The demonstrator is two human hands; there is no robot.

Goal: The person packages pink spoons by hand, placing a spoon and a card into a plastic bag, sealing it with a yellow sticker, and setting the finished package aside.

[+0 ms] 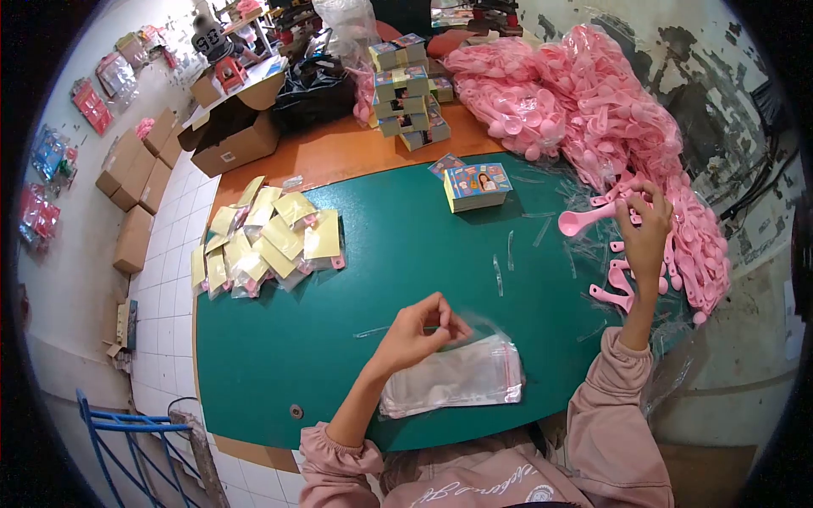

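Observation:
My left hand (417, 334) pinches a thin clear plastic bag (484, 327), its film lifted and blurred at the fingertips. Directly beneath lies a stack of clear plastic bags (453, 377) with a reddish strip along the right end. My right hand (646, 227) grips a pink measuring spoon (584, 220) by its handle, the bowl pointing left. Loose pink spoons (616, 292) lie below that hand, beside a large heap of the same spoons (696, 245). A stack of printed cards (477, 188) sits farther back, left of the held spoon.
Filled packets with yellowish cards (271, 237) are piled on the table's left. Clear plastic strips (498, 275) are scattered over the green tabletop (389, 254). Bagged pink spoons (584, 102), taller card stacks (402, 93) and an open carton (233, 140) stand at the back.

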